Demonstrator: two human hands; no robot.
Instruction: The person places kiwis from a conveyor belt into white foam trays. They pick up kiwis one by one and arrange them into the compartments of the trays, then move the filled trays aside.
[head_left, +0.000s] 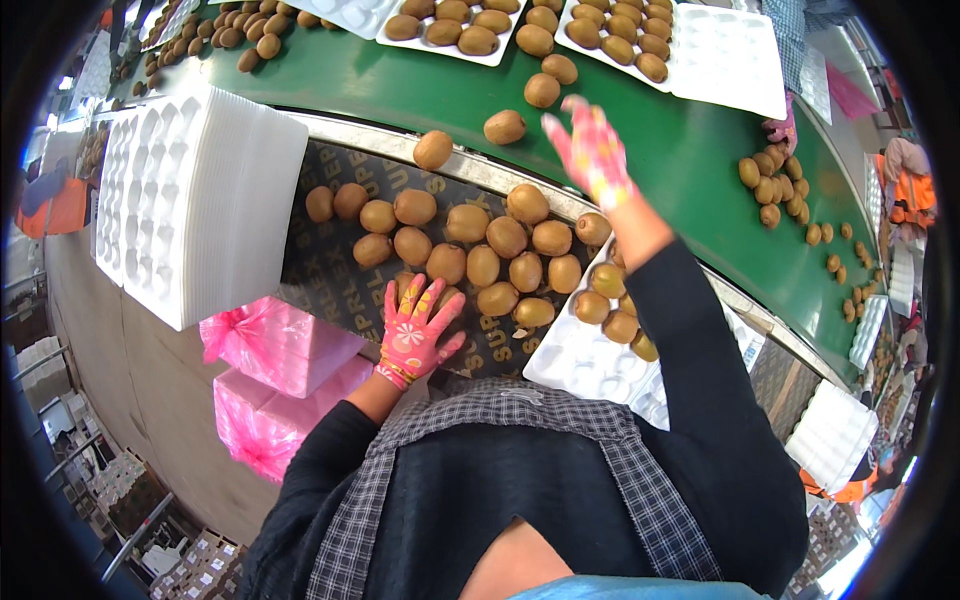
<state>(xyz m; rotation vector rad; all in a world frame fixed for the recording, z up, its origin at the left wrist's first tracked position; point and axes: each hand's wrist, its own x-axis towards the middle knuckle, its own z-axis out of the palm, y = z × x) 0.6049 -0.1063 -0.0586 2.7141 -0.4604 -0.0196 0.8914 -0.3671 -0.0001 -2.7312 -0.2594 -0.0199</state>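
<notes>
My left hand, in a pink flowered glove, lies with fingers spread over kiwifruits at the near side of a dark printed board. Its fingers partly hide the fruit beneath, and no grip around one shows. My right hand, gloved alike, reaches over the green conveyor belt, fingers apart and holding nothing. A kiwifruit on the belt is just left of it. Several loose kiwifruits cover the board between my hands. Under my right arm, a white moulded tray is partly filled with kiwifruits.
A tall stack of white trays stands left of the board, with pink plastic-wrapped bundles below. Filled kiwifruit trays lie across the belt. Another person's gloved hand is by a kiwifruit cluster at right. The belt's metal rail borders the board.
</notes>
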